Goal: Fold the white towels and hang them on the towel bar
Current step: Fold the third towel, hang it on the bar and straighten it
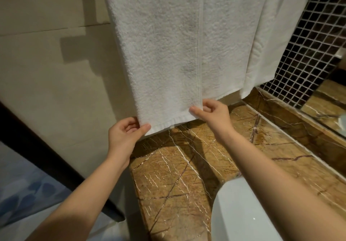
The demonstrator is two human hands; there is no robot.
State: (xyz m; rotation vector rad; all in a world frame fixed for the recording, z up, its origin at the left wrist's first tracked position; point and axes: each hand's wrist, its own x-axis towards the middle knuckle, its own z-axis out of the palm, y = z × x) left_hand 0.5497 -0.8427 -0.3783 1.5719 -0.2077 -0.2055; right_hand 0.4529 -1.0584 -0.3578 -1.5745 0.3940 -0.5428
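A white towel (162, 53) is seen hanging down in front of a beige wall (46, 62), its top running out of view, so the bar that carries it cannot be seen. Its lower hem is held at both corners. The left corner is pinched by the left hand (125, 134), thumb in front and fingers (131, 123) behind the cloth, clamped on the hem. The right corner is pinched likewise by the right hand (211, 114), its fingers closed on the towel's edge. The hem is kept just above a brown marble counter (177, 175), apart from it. Just beside the towel on the right, a second white towel (234, 44) and more white cloth (277, 34) are hung. A dark mosaic wall (309, 53) is seen at the right, and a white basin (243, 212) is set into the counter below.
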